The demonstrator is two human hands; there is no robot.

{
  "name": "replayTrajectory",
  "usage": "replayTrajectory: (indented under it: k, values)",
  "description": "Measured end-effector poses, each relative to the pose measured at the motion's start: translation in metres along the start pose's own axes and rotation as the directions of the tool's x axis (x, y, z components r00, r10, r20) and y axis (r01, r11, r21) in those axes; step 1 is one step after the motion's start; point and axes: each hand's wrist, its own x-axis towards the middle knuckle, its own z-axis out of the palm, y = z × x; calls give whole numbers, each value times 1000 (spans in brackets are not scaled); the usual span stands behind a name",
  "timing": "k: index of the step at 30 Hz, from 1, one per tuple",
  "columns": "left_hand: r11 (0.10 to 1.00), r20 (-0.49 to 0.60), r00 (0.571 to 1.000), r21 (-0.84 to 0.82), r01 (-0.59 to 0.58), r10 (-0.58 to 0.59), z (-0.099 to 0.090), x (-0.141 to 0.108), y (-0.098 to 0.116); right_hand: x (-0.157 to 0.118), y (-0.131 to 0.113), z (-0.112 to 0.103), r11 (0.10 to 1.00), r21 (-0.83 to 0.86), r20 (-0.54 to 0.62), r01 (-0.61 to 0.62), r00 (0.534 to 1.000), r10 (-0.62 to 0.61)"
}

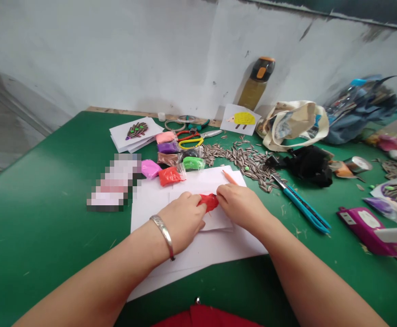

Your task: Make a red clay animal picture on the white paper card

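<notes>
- Fingers of left hand [184,220] and right hand [242,205] pinched on opposite ends of red piece [209,201], mid-scene.
- Beneath, white sheets [174,268]: could skid if a wrist drags.
- Red piece: could tear, smear paper, if tugged unevenly.
- Striped seeds [247,160], far right: could scatter if knocked.

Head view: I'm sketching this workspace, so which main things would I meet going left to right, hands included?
Seed-covered picture → left hand → red material → right hand → blue cutter → magenta object
</notes>
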Motion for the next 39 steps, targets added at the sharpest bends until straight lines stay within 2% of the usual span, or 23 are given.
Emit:
replayTrajectory:
  k: [4, 9, 13, 18, 23, 27, 31, 35, 39]
  values:
    - [1000, -18, 1000, 16, -2, 2, 2, 0, -1, 2, 0, 1, 999, 26, -42, -31, 999, 32]
    - [1000, -5, 1000, 7, 4, -4, 2, 0, -1, 5, -2, 3, 1000, 10, -30, 10, 1000, -9]
    - [1000, -9, 1000, 6, 9, -9, 1, 1, 0, 5, -2, 4, 997, 71, -61, -43, 997, 47]
    - [1000, -22, 1000, -8, -8, 7, 0, 0, 0, 6, -2, 6, 998, 36, -56, 42, 998, -40]
    - [1000, 20, 1000, 13, 13, -13, -1, 0, 0, 7, -1, 3, 996, 78, -43, -41, 998, 44]
    - [1000, 27, 999, 4, 27, -27, -2, -1, 1, 7, -1, 3, 998, 54, -23, 13, 1000, -12]
    - [1000, 37, 999, 7, 24, -24, -2, 0, 1, 8, 0, 6, 998, 62, -62, -8, 998, 12]
    - [1000, 22, 999, 7, 28, -28, -1, 0, 0, 8, 1, 6, 998, 48, -45, 49, 998, -47]
    - [1000, 21, 1000, 22, 22, -23, -1, 0, 0, 8, 1, 2, 993, 111, -84, 27, 996, -18]
